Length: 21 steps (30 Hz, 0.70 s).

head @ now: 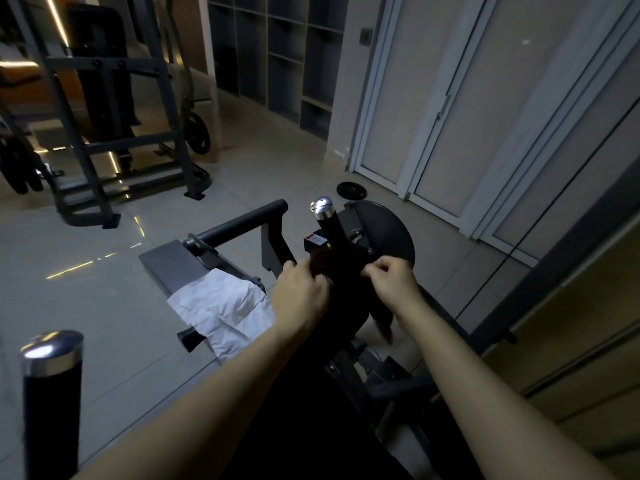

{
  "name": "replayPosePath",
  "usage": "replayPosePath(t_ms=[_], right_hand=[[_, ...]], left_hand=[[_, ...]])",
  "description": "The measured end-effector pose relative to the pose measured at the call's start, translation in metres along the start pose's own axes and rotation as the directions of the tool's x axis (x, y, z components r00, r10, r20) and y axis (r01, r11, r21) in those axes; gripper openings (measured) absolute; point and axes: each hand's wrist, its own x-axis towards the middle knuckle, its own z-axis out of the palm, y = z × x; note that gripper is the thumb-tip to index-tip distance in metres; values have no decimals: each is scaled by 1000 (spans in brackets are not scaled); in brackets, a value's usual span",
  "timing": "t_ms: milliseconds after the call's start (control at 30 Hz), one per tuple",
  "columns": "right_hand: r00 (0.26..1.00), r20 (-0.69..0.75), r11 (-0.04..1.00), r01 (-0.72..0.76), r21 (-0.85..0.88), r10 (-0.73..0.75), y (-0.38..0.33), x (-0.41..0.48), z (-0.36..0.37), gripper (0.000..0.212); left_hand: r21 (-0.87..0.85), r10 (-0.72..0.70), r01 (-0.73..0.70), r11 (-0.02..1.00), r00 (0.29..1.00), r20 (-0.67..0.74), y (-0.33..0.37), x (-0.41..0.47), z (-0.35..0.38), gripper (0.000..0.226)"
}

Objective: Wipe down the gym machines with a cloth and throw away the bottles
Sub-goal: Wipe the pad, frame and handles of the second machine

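Note:
A black gym machine stands in front of me, with an upright black handle topped by a chrome cap. A dark reddish-brown cloth is wrapped round the lower part of that handle, and one end hangs down on the right. My left hand grips the cloth on the handle's left side. My right hand pinches it on the right side. A crumpled white cloth lies on the machine's grey pad, to the left of my left hand. No bottle is in view.
A second chrome-capped handle rises at the lower left. A small weight plate lies on the tiled floor beyond the machine. A tall dark rack machine stands at the back left, open shelves behind, and sliding doors on the right.

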Motion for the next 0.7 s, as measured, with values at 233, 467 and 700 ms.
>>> replayPosePath(t_ms=[233,467,700], right_hand=[[980,-41,910,194,368,-192,-64,-22,-3,16],[867,-409,843,429,324,-285,-85,-12,21,1],[855,-295,847,492,202,-426,-67,3,32,18]], left_hand=[[-881,-426,282,380,899,104,40,19,-29,23],[-898,-170,26,439,984,-55,47,22,-34,36],[-684,133,-224,695,974,-184,35,37,-10,31]])
